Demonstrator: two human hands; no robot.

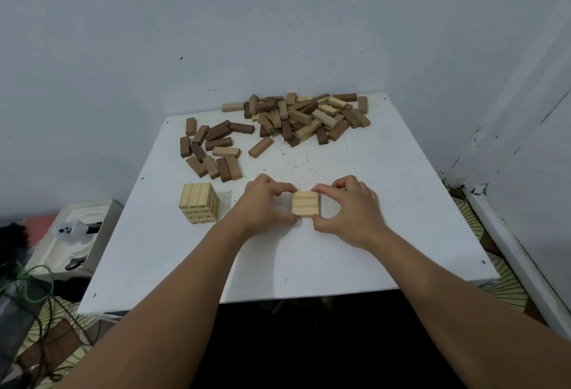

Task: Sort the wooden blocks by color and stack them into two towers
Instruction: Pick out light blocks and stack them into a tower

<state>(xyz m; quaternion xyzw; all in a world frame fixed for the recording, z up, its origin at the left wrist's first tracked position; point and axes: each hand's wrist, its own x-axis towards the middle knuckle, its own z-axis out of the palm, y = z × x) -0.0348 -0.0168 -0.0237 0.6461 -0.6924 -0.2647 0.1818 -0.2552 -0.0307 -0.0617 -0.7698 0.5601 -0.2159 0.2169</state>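
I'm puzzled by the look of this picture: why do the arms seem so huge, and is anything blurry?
Head view: wide-angle lens stretches the forearms and bows the table edges; light is soft and even, no glare; the small tower casts a faint shadow; its printed numbers are too soft to read.

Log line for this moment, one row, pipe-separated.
both hands: left hand and right hand pinch light three-block layer | light tower stands left | mixed pile unsorted

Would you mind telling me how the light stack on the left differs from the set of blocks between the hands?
The left stack stands several layers tall; the held set looks like one layer. The stack stands free; the left hand and right hand pinch the set. Both are light wood, three blocks wide, on the table.
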